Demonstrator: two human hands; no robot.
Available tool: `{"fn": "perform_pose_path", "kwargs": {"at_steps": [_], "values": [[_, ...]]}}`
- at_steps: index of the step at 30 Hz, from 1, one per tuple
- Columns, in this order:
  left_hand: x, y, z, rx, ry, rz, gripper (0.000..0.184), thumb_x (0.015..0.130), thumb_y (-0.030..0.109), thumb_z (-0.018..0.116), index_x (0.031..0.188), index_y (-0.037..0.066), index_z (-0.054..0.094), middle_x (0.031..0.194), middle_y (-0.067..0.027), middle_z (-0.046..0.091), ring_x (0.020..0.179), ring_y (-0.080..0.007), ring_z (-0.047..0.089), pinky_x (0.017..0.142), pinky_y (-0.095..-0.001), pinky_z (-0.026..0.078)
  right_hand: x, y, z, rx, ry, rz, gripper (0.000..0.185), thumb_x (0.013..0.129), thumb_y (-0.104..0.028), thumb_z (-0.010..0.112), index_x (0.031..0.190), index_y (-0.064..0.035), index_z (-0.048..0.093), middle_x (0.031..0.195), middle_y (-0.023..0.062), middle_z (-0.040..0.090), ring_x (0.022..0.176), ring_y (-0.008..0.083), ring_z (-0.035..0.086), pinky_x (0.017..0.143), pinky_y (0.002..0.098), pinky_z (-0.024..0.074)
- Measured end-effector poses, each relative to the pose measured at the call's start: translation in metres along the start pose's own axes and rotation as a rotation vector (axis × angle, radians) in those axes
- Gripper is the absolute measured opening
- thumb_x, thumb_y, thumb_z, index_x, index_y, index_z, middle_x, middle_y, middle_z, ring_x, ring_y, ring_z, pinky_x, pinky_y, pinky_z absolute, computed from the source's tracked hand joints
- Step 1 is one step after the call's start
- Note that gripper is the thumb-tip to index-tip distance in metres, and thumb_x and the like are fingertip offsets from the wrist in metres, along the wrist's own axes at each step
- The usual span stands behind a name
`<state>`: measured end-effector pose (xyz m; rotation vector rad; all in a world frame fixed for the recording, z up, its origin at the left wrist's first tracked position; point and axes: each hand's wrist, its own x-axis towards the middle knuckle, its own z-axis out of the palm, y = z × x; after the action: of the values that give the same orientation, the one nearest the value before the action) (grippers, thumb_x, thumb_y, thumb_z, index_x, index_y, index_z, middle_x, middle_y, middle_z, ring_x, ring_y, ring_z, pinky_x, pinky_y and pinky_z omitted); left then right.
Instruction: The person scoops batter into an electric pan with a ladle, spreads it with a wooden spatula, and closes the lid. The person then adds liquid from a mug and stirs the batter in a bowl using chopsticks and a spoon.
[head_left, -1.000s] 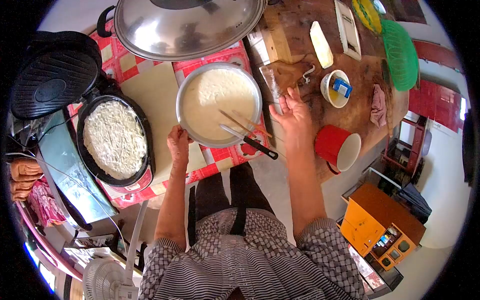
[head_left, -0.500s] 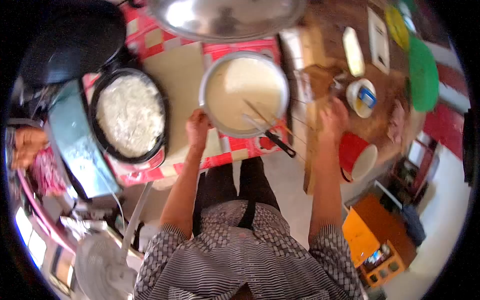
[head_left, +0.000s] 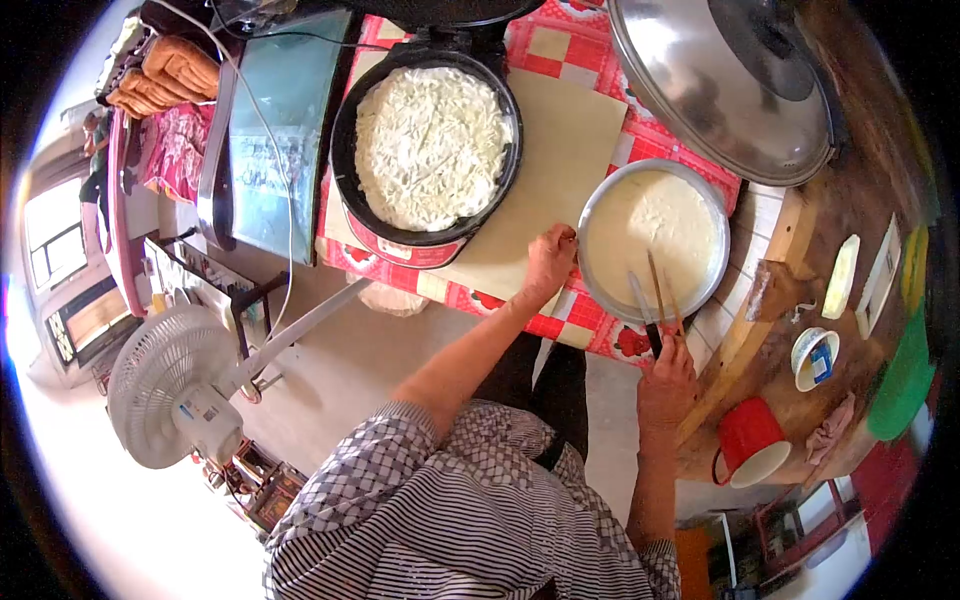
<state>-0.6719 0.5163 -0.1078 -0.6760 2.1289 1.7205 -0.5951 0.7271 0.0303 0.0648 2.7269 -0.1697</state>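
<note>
A metal bowl (head_left: 590,290) of pale, creamy batter stands at the table's front edge. My left hand (head_left: 550,262) is closed at the bowl's left rim, fingertips pinched against it. Two wooden chopsticks (head_left: 655,285) and a knife (head_left: 640,300) with a black handle lean over the front rim, their tips in the batter. Around the near ends of the chopsticks, my right hand (head_left: 667,378) is closed, with the knife handle right by its fingers. To the left, a black round electric pan (head_left: 345,170) holds a white, shredded-looking layer (head_left: 432,145).
A large domed metal lid (head_left: 690,90) lies behind the bowl. On the wooden table at right are a red mug (head_left: 750,435) on its side, a small bowl (head_left: 803,350), a pale peeled vegetable (head_left: 842,275) and a green plate (head_left: 900,385). A fan (head_left: 180,380) stands at left.
My right hand has come from the wooden table over to the chopsticks and knife at the bowl. My left hand stays at the bowl's rim. The view has swung left.
</note>
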Motion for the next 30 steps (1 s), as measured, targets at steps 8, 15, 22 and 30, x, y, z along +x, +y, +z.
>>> {"fn": "perform_pose_path", "kwargs": {"at_steps": [8,15,22,30], "values": [[-0.07,-0.024,0.009,-0.118,-0.13,-0.087,0.007,0.078,0.004,0.048,0.078,-0.001,0.053,0.058,-0.0104,0.057,0.051,-0.0187,0.058,0.047,-0.0322,0.046,-0.01,0.017,0.014,0.13,-0.181,0.108,0.051,0.077,-0.012,0.058,0.122,-0.0044,0.036,0.116,0.0175,0.047,0.099,0.0356,0.052,0.081,0.0424,0.0431],[-0.104,0.015,0.008,0.012,-0.26,0.102,0.012,0.076,0.002,0.05,0.087,-0.001,0.054,0.067,-0.0064,0.056,0.061,-0.0156,0.057,0.053,-0.0277,0.047,-0.018,0.012,-0.018,0.192,-0.111,0.035,0.055,0.078,-0.009,0.056,0.127,-0.0044,0.031,0.121,0.0168,0.045,0.103,0.0344,0.051,0.082,0.0429,0.0442],[-0.054,0.256,-0.144,0.307,0.423,0.809,0.015,0.078,0.0,0.054,0.093,0.001,0.057,0.076,-0.0119,0.059,0.066,-0.021,0.059,0.059,-0.0294,0.046,-0.032,0.032,-0.019,0.249,0.025,-0.047,0.051,0.073,-0.003,0.057,0.119,0.0016,0.036,0.12,0.0237,0.041,0.111,0.0373,0.042,0.09,0.0425,0.0371],[0.107,0.475,-0.26,0.94,0.807,1.59,0.025,0.082,0.008,0.048,0.107,0.009,0.049,0.098,-0.0139,0.057,0.085,-0.0341,0.057,0.072,-0.0415,0.046,-0.048,0.015,-0.047,0.247,0.103,-0.015,0.06,0.071,-0.001,0.057,0.126,0.0007,0.032,0.122,0.0207,0.042,0.113,0.0341,0.044,0.091,0.0399,0.0375]]}}
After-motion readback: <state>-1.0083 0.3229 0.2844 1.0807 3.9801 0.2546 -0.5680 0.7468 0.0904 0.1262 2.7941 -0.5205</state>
